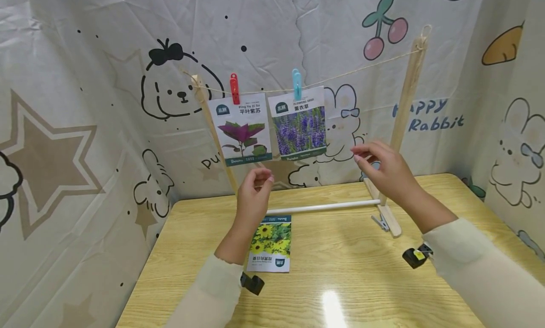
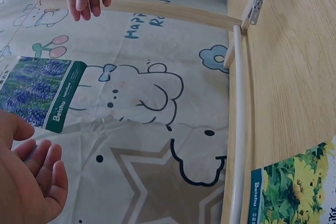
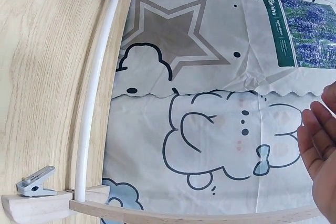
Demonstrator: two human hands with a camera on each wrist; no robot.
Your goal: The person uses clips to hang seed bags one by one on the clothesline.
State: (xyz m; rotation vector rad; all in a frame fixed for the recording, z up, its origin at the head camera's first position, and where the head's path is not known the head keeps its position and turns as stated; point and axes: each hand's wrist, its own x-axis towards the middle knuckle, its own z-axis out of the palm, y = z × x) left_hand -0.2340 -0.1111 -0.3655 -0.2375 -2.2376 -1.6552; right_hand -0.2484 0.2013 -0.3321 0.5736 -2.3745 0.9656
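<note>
Two seed packets hang from a string between wooden posts. A red clothespin holds the purple-leaf packet; a light blue clothespin holds the lavender packet. My left hand is just below the packets, fingers loosely bent and holding nothing. To the right of the lavender packet, apart from it, my right hand hovers with relaxed fingers, also holding nothing. A yellow-flower seed packet lies upside down on the table, beyond my left wrist. A grey clothespin rests on the stand's right foot.
The right post and left post rise from the wooden table, with a white rod joining them low down. Behind them hangs a cartoon-printed cloth. A small black camera is strapped to each wrist.
</note>
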